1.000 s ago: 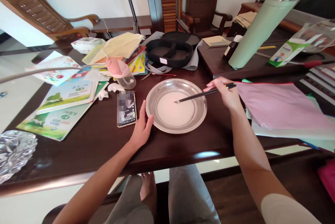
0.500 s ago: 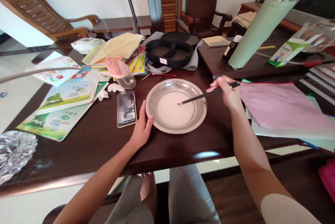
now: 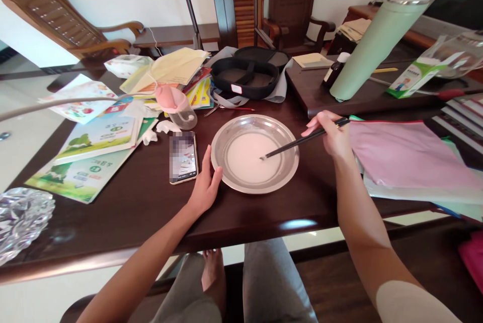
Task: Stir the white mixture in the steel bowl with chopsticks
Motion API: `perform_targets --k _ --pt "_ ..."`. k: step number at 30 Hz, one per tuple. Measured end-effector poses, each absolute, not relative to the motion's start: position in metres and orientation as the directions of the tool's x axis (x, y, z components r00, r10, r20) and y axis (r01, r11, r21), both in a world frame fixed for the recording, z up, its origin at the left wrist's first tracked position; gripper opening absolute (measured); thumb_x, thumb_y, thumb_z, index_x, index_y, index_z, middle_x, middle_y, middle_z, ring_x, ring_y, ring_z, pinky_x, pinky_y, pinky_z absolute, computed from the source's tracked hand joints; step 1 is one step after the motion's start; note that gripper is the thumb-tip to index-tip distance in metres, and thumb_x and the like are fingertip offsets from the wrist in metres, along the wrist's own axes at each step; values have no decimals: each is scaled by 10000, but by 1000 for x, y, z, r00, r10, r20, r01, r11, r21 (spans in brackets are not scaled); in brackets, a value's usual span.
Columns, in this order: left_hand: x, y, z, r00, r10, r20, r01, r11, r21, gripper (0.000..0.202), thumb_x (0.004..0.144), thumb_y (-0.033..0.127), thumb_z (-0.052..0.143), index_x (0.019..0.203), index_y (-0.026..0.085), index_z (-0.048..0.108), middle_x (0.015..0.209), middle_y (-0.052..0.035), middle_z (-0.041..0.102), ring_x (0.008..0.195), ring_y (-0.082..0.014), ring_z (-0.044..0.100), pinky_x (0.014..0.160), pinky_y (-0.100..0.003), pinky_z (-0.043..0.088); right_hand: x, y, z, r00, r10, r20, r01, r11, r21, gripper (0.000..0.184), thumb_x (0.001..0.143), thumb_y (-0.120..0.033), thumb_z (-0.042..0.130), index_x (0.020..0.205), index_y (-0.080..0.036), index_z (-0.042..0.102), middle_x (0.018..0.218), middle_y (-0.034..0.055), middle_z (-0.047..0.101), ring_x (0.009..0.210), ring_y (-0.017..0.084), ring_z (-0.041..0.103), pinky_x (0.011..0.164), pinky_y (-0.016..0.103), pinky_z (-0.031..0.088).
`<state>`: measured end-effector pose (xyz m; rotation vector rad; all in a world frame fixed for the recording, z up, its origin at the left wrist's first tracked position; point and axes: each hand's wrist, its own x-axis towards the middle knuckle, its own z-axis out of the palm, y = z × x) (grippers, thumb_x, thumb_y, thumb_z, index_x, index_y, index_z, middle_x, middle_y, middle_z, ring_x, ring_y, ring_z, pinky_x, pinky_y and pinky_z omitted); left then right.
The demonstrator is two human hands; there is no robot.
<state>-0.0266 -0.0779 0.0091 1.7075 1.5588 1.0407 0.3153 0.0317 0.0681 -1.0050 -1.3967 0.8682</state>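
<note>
The black chopsticks (image 3: 294, 144) have shifted slightly right, slanting down-left from the right hand (image 3: 332, 135) pinching their upper part to whitish liquid (image 3: 245, 159) in the metal bowl (image 3: 256, 190) at centre frame, its left rim touched by the left hand (image 3: 205, 189), thumb spread.

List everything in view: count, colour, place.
Table: one, dark brown, centre
Metal basin: one, silver, on table
Liquid: one, whitish, in basin
Chopsticks: apparently two, black, slanting into basin
Smartphone: one, pale-edged, left of basin
Drinking bottle: one, pink, behind smartphone
Textbooks: two or more, green, left
Crystal dish: one, clear, far left
Case: one, black, behind basin
Thermos: one, green, back right
Carton: one, green, right of thermos
Pouch: one, pink, right
Chairs: three, brown, background
Legs: two, grey trousers, below table
Left grip: one, bare, at basin rim
Right grip: one, bare, around chopsticks
</note>
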Motion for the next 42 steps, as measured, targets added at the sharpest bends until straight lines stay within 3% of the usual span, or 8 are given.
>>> perform_targets --k 6,12,19,25,28,32,38,42 --pt "-27 -78 8 -1 987 160 522 -136 842 869 1004 695 410 1673 191 179 1747 -151 217 1623 -291 194 1324 -482 157 302 23 75 -234 925 299 151 339 -929 385 862 -637 704 788 -266 777 731 26 804 763 255 786 799 400 628" --pt "-26 -79 9 5 988 152 513 -133 848 867 1007 692 407 1676 195 170 1748 -150 212 1623 -275 197 1324 -464 163 314 31 70 29 930 366 105 361 -927 421 884 -628 684 706 -248 720 611 7 745 619 221 748 753 383 608" --pt "-26 -78 9 -2 987 161 516 -137 845 855 1007 684 419 1674 203 186 1748 -142 219 1622 -279 204 1324 -465 165 302 25 74 -229 929 292 131 327 -936 408 846 -660 708 774 -265 778 707 28 793 747 254 779 790 399 624" --pt "-26 -78 9 0 988 155 513 -133 848 866 1005 692 412 1674 196 176 1747 -148 218 1623 -282 199 1322 -467 173 314 32 70 27 927 373 104 369 -924 435 872 -647 688 707 -246 727 614 13 747 623 225 747 764 397 615" --pt "-26 -78 8 -3 988 155 518 -131 845 877 1003 699 407 1673 182 177 1748 -156 209 1624 -284 193 1323 -465 165 312 31 68 -58 945 322 58 326 -944 436 870 -647 691 709 -244 734 582 9 730 567 211 723 697 377 610" --pt "-26 -78 8 -6 988 153 517 -128 847 860 1004 692 415 1673 204 185 1748 -143 216 1622 -287 199 1322 -470 170 301 24 75 -253 920 298 156 343 -926 419 858 -667 688 742 -274 777 720 24 795 757 252 778 792 399 624" --pt "-26 -78 10 2 987 160 517 -138 845 854 1011 678 413 1677 200 172 1743 -148 232 1618 -288 216 1319 -474 186 313 31 70 16 927 375 97 372 -923 408 879 -630 692 726 -255 739 633 0 756 632 216 749 774 389 616" --pt "-26 -78 9 8 986 164 515 -145 845 847 1011 673 422 1677 210 177 1744 -139 236 1617 -283 221 1320 -467 183 310 29 69 -126 944 305 68 314 -947 399 886 -618 690 734 -255 754 632 9 756 615 213 742 713 369 612"
